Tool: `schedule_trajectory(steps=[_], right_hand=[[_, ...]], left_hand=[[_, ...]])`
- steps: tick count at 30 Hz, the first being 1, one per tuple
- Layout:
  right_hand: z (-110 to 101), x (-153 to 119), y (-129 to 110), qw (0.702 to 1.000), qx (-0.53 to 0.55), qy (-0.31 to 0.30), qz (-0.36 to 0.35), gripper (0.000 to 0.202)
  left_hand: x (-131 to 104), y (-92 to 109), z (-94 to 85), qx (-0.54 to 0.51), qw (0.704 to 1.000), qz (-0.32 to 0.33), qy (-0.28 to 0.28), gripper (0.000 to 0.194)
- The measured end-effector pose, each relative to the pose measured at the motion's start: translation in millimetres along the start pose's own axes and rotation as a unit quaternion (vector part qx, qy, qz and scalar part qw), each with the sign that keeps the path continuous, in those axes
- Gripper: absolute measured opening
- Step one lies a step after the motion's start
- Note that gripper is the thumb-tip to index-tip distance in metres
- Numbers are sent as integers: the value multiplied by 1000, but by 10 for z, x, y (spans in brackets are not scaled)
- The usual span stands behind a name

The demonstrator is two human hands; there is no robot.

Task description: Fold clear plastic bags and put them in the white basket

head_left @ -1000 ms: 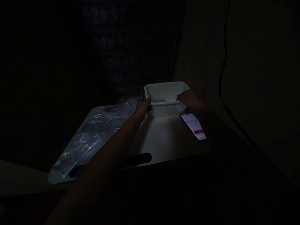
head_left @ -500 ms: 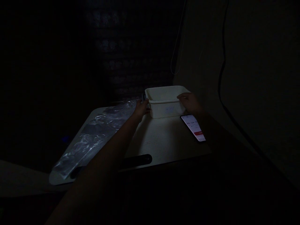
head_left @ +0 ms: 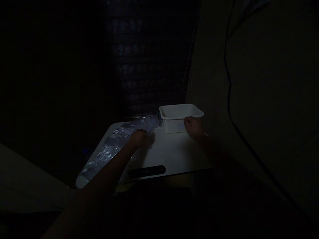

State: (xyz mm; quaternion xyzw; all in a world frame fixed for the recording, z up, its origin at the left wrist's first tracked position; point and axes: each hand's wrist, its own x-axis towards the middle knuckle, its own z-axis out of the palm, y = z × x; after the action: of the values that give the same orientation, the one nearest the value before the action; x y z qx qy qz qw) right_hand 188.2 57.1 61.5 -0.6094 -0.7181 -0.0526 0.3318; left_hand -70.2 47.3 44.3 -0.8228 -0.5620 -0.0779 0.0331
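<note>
A white plastic bin (head_left: 174,126) stands at the back of a small white table (head_left: 161,149). My right hand (head_left: 194,126) is closed in front of the bin's front wall, overlapping it in view; whether it touches the wall or holds anything is too dark to tell. Clear plastic sheeting (head_left: 117,136), crumpled and shiny, covers the table's left side and reaches the bin's left end. Over the sheeting's right edge, my left hand (head_left: 139,137) has its fingers curled closed. What lies inside those fingers is hidden.
A dark slot (head_left: 149,170) runs along the table's front edge. Dark slatted blinds (head_left: 132,69) hang behind, with a thin looped cord (head_left: 186,91). A black cable (head_left: 230,99) runs down the right wall. The room is very dark.
My left hand has left the bin's left end and come nearer, over the sheeting. My right hand has come off the rim and lower. My right arm now hides nearly all of the phone.
</note>
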Motion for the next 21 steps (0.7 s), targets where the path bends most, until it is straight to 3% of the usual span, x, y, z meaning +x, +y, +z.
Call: schedule_trajectory(steps=[5, 8, 12, 21], right_hand=[[213, -174, -104, 990, -106, -88, 30, 30], [331, -287, -45, 981, -159, -94, 51, 34], [449, -394, 68, 957, -205, -85, 188, 39], [444, -379, 188, 962, -176, -133, 160, 37]], left_hand=[[-184, -48, 126, 72, 995, 15, -70, 26], [-187, -50, 170, 82, 994, 19, -76, 26], [-144, -13, 184, 85, 993, 17, -77, 26], [-88, 96, 208, 63, 993, 34, -98, 28]])
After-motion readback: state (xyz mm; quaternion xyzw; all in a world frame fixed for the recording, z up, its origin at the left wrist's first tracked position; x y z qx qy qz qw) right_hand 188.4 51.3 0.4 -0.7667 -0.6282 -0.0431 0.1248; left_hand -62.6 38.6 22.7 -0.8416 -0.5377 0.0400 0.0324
